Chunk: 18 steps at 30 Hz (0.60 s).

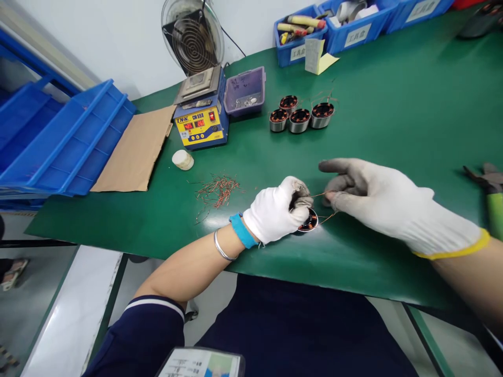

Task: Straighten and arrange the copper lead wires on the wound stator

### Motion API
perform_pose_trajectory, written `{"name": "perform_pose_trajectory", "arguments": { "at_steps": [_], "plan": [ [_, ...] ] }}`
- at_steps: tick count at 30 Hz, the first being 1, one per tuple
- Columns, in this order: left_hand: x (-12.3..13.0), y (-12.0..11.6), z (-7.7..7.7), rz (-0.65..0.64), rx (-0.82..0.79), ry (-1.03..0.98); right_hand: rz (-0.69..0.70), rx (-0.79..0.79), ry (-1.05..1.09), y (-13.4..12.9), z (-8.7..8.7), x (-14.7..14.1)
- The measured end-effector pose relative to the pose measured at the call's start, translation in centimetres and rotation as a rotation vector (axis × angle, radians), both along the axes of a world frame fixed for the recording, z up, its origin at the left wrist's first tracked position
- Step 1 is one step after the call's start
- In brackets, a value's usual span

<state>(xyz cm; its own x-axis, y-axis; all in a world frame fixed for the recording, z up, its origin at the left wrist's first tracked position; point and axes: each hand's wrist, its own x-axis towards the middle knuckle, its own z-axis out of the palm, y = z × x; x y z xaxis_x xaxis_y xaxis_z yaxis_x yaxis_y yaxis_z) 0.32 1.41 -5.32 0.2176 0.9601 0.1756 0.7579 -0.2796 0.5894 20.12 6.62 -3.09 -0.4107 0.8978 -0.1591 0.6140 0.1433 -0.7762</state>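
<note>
A motor stator [308,222] with copper windings and a silvery rim sits on the green table, partly covered by my left hand [281,208]. That hand wears a white glove and is closed on the stator, its fingertips curled over the top. My right hand [363,191], also gloved, pinches a thin copper wire [321,195] between thumb and a bent finger, with the index finger stretched out. The wire runs from the stator to the right hand, and a second strand loops just below it. Left of my left hand lies a pile of copper wire scraps [220,191].
Several stators [299,120] stand together farther back. A blue and yellow CM550 unit [201,123], a purple tray [245,91] and a small white round jar [183,159] are at back left. Pliers [487,180] lie right. Blue bins [357,34] and a fan [192,42] line the wall.
</note>
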Motion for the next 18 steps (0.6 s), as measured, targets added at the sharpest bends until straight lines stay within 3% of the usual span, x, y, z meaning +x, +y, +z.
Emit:
{"name": "perform_pose_trajectory", "arguments": {
  "at_steps": [2, 5, 8, 13, 18],
  "plan": [
    [0.0, 0.1, 0.3, -0.003, -0.01, 0.024, -0.049, 0.135, -0.102, -0.4, 0.4, -0.2],
    [0.0, 0.1, 0.5, -0.011, 0.001, 0.064, -0.013, 0.246, -0.327, -0.6, 1.3, -0.1],
    [-0.1, 0.0, 0.3, -0.007, 0.023, 0.08, 0.048, 0.125, -0.394, 0.2, 1.5, 0.3],
    [-0.2, -0.1, -0.2, -0.001, 0.035, -0.044, 0.078, -0.31, 0.037, 1.2, 0.2, 1.1],
    [-0.2, -0.1, 0.0, 0.006, 0.007, -0.079, 0.009, -0.429, 0.264, 1.2, 0.0, 0.8]
  ]
}}
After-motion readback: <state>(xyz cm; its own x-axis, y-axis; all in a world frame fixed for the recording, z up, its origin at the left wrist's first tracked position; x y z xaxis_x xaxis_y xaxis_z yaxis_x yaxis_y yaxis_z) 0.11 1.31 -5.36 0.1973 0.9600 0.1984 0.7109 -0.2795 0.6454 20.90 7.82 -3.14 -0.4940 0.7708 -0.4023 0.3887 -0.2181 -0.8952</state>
